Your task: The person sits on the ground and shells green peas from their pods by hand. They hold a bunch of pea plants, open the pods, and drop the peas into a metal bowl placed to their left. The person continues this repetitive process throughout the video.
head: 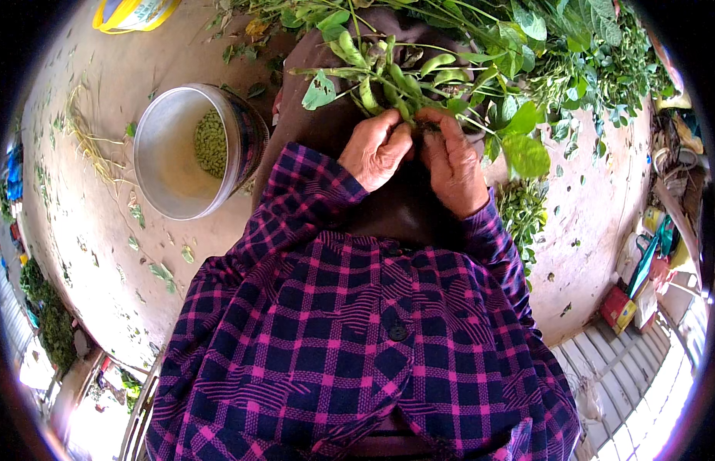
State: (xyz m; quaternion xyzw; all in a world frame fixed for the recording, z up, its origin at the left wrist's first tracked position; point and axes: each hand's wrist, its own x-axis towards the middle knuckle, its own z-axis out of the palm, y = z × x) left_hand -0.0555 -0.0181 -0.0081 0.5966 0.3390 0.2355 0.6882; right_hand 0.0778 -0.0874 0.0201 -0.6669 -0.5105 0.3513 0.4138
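Over my lap lies a leafy soybean plant with green pods point(405, 80), its stems spreading to both sides. My left hand point(380, 148) has its thumb and fingers pinched on a green pod near the lower edge of the cluster. Close beside it, my right hand point(451, 158) grips the plant with curled fingers; its fingertips are partly hidden among stems and shadow. To the left stands a pale plastic bucket point(161, 155), tilted in the view, with shelled green beans point(210, 144) gathered inside.
A large heap of leafy bean plants point(582, 63) fills the upper right. Loose leaves and dry stalks point(89, 138) litter the concrete floor. A yellow-rimmed container point(138, 14) stands at the upper left. Boxes and bags point(640, 276) line the right edge.
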